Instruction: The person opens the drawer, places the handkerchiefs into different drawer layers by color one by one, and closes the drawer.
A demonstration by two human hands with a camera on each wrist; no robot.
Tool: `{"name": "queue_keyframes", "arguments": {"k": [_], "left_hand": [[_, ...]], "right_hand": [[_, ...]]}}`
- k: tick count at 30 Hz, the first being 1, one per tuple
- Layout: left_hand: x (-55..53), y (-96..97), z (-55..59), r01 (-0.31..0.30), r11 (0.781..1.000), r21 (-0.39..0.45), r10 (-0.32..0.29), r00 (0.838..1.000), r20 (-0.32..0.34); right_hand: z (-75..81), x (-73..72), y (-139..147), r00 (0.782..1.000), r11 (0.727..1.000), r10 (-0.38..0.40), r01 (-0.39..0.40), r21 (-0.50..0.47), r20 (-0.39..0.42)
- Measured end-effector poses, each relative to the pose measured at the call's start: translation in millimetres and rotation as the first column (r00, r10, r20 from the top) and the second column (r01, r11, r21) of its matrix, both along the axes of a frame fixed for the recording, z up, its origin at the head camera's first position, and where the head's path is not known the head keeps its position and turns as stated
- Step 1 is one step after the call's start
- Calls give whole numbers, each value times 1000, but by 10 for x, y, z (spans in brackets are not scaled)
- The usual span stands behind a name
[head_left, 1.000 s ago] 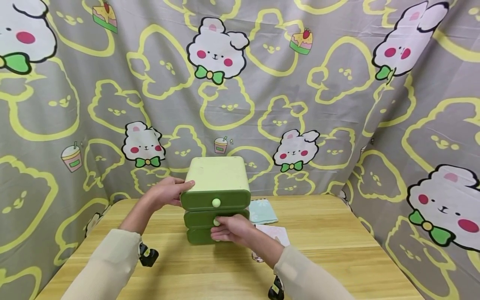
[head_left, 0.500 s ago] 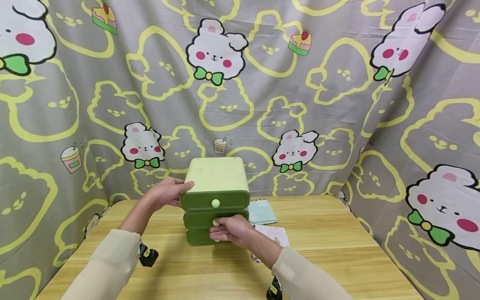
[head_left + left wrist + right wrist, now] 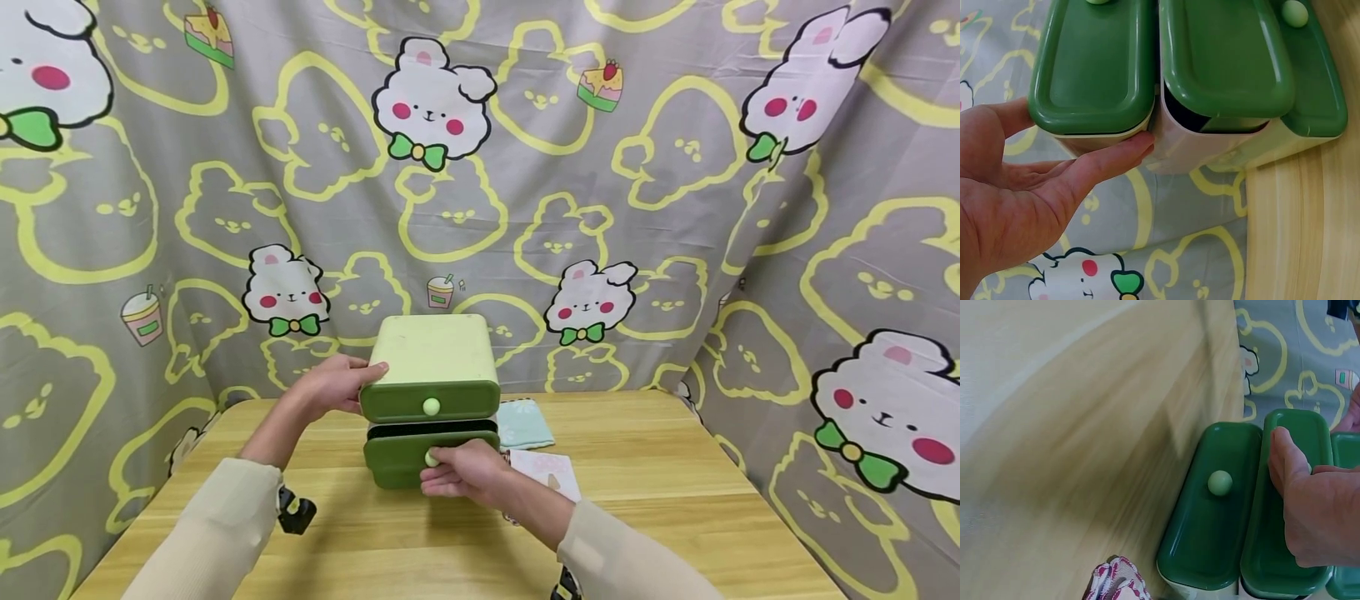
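Note:
A small three-tier drawer cabinet [image 3: 435, 350] has a pale yellow-green top and dark green drawer fronts with round light-green knobs. The middle drawer [image 3: 1225, 56] is pulled part way out, with a dark gap above its front in the head view. My right hand [image 3: 468, 471] pinches the middle drawer's knob [image 3: 432, 457] between thumb and finger. At the cabinet's upper left corner, my left hand [image 3: 341, 383] holds on, thumb over the top and fingers along the side. The top drawer [image 3: 1094, 62] and the bottom drawer [image 3: 1210, 531] are closed.
To the cabinet's right lie a folded light-blue cloth [image 3: 525, 423] and a white-pink folded cloth [image 3: 551, 468], partly behind the right forearm. A red-and-white patterned cloth edge [image 3: 1116, 581] shows low in the right wrist view. A printed curtain [image 3: 517, 225] hangs behind the wooden table [image 3: 660, 500].
My right hand has drawn the middle drawer outward by its knob, towards me, and a dark opening now shows above its front. The left hand has stayed on the cabinet's corner.

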State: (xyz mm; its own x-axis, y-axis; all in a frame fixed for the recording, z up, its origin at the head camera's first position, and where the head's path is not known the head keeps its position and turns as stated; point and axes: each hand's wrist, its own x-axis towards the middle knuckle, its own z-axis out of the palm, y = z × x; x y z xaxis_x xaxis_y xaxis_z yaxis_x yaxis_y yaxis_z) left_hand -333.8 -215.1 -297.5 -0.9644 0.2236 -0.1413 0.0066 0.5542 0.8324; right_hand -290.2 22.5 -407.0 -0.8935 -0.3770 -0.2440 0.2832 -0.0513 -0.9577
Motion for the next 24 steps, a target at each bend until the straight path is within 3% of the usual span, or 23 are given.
{"name": "queue_keyframes", "arguments": {"k": [11,24], "left_hand": [[5,0,1,-3,1000,-5,3,1000,-8],[5,-4,-9,2,1000,-4,-2,1000,-16]], "right_hand": [[9,318,80,999,999,43,-43,31,-6],[-33,582,130,998,998,55,-55,19,-19]]}}
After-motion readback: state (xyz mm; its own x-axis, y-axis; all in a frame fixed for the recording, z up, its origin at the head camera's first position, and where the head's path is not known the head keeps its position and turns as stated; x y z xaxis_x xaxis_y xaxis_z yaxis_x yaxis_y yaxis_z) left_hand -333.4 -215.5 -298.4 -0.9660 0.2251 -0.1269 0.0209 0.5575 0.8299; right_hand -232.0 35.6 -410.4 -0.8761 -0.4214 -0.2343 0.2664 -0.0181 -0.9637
